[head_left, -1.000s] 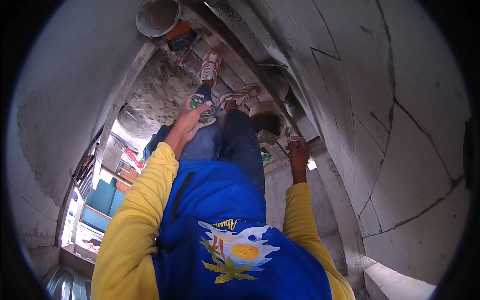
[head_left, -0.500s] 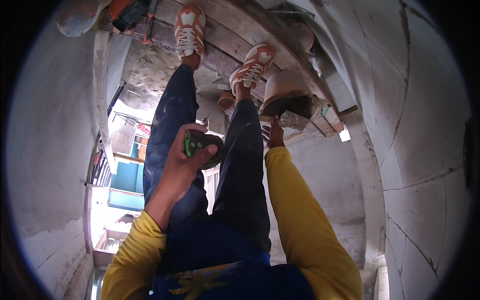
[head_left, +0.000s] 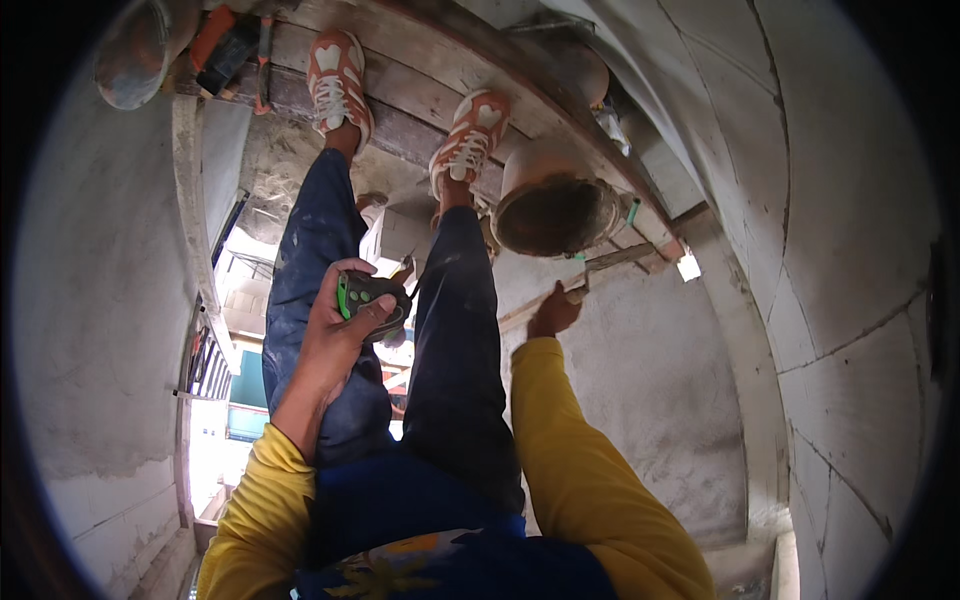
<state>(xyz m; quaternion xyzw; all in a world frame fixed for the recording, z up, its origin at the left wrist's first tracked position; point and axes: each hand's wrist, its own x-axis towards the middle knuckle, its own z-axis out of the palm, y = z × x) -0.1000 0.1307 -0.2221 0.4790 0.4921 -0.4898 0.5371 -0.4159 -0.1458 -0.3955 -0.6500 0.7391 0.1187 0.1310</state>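
Note:
My left hand [head_left: 345, 318] is closed round a dark tape measure [head_left: 375, 303] with a green edge, its thumb pressed on the case. It is held in front of my left thigh. My right hand [head_left: 553, 312] is a fist around the handle of what looks like a trowel [head_left: 587, 277]; a thin shank rises from the fist, and its blade is seen nearly edge-on. Just beyond is a tilted, mortar-stained bucket [head_left: 553, 215], its dark mouth towards me. The bucket stands on the planks [head_left: 410, 95], and my right hand is apart from it.
My orange and white shoes [head_left: 337, 85] are on the raised planks. A hammer [head_left: 264, 65], a dark and orange tool [head_left: 222, 50] and a round, stained container [head_left: 135, 60] lie at the far left. Block walls [head_left: 840, 250] rise on both sides. Sandy ground shows below the planks.
My right hand has drawn away from the bucket's rim, and the grey flat piece seen there is now off it, with the tool in my fist. My left hand still holds the tape measure.

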